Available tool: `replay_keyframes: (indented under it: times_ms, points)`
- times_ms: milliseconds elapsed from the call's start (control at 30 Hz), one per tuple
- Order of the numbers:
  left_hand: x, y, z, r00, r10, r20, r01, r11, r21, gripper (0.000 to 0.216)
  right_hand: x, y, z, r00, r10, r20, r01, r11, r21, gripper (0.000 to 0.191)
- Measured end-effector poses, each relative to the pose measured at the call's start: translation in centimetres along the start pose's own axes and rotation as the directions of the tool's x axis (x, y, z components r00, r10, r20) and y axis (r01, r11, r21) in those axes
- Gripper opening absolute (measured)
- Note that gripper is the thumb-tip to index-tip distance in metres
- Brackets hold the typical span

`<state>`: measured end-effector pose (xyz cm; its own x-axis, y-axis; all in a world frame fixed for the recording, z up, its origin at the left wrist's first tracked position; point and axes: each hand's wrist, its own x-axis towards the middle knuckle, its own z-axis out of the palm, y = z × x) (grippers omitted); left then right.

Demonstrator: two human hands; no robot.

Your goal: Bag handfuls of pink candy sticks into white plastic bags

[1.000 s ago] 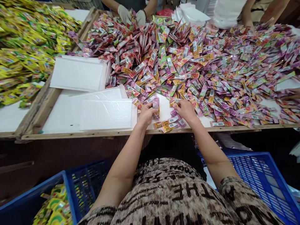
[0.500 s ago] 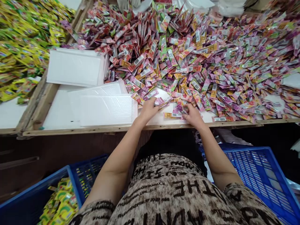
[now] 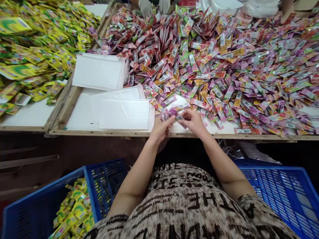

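Near the table's front edge, my left hand (image 3: 160,127) is closed around a few small candy packets (image 3: 169,113) in pink and purple wrappers. Close beside it, my right hand (image 3: 193,122) pinches a purple packet (image 3: 182,122) against the same bunch. How many packets the fingers hold cannot be made out. Beyond both hands spreads a large heap of stick-shaped packets (image 3: 194,83) in pink, orange, purple and green, many with barcodes. White bubble mailers (image 3: 124,114) lie flat left of my left hand, with a further stack of mailers (image 3: 98,73) behind them.
A wooden divider (image 3: 66,108) separates yellow-green packets (image 3: 50,56) at the left. Blue crates (image 3: 89,196) stand below at left, one holding yellow packets, and another blue crate (image 3: 279,186) at right. Across the table, a person's gloved hands (image 3: 154,7) touch the heap.
My hands have come together, the right moving left toward the left hand, with packets gathered between them. The whole view has shifted so the table appears further right. The gloved hands show more.
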<state>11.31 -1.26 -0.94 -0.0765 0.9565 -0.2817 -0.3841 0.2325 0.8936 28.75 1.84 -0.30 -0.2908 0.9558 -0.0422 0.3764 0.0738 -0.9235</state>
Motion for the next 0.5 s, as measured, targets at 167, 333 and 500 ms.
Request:
replay_keyframes:
  times_ms: [167,333,500]
  points:
    - [0.8,-0.6,0.4,0.990,0.071,-0.121,-0.089,0.985,-0.148,0.039,-1.1,2.1,0.1,0.991,-0.082,-0.103,0.042,0.940,-0.340,0.011]
    - [0.7,-0.6,-0.9,0.991,0.070,-0.113,-0.078,0.995,-0.069,0.043,-1.5,4.2,-1.5,0.984,-0.119,-0.132,0.041,0.875,-0.482,0.003]
    - [0.7,-1.4,-1.3,0.998,0.057,0.004,-0.057,0.998,-0.015,0.055,-0.8,3.7,-1.1,0.964,0.089,-0.250,-0.080,0.996,0.045,0.018]
